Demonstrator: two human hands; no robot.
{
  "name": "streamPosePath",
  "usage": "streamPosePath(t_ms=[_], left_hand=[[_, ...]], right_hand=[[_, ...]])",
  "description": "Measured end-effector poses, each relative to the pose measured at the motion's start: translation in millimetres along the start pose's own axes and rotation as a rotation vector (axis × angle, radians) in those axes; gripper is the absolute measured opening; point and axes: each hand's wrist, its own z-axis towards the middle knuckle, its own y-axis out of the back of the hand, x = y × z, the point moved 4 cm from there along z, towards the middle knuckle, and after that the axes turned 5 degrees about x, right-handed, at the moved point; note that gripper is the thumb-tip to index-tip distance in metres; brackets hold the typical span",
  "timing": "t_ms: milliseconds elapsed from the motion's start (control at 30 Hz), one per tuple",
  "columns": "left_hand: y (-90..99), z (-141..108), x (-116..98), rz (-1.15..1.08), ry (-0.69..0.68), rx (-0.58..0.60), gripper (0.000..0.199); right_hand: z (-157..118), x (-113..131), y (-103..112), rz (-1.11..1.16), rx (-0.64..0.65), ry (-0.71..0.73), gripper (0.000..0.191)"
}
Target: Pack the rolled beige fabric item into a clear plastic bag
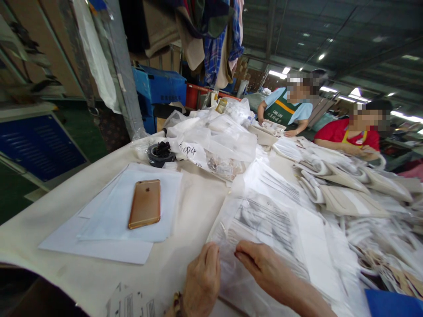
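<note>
A clear plastic bag point(228, 211) with printed text lies flat at the table's front, something pale showing through it. At its left edge is my left hand point(203, 275), fingers pinched on the film, a beaded band around the wrist. My right hand point(264, 264) is over the bag, fingers closed in a pinch on the plastic near the left hand. The fingertips partly hide where the film is gripped. Under and to the right of this bag are more white bags point(313, 246) in a pile.
A gold phone point(144, 204) lies on paper sheets point(99, 246) at left. Behind are a black tape roll point(161, 154) and a heap of plastic bags point(211, 136). Stacked beige pieces point(350, 198) are at right. Two people point(280, 108) work across the table.
</note>
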Motion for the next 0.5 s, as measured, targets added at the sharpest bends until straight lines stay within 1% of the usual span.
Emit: streamPosePath(t_ms=[100,233,300,333,400,433,500], left_hand=[[-2.5,-3,6,-0.038,0.07,0.036,0.021],[-2.9,-3,12,-0.143,0.144,0.11,0.021],[-5.3,-2,12,-0.2,0.158,0.129,0.021],[-7.0,-2,12,-0.222,0.166,0.13,0.021],[-9.0,-1,9,-0.234,0.173,0.134,0.023],[-7.3,-1,9,-0.205,0.185,0.134,0.024],[4.4,-1,10,-0.075,0.22,0.122,0.025]], right_hand=[[-5,11,8,-0.14,0.077,0.075,0.024],[-6,30,18,-0.187,0.18,0.238,0.024],[-1,31,19,-0.199,0.218,0.289,0.024],[2,27,18,-0.217,0.219,0.292,0.023],[11,14,12,-0.263,0.167,0.258,0.02],[16,8,8,-0.245,0.093,0.237,0.018],[30,1,-1,-0.071,-0.122,0.24,0.016]])
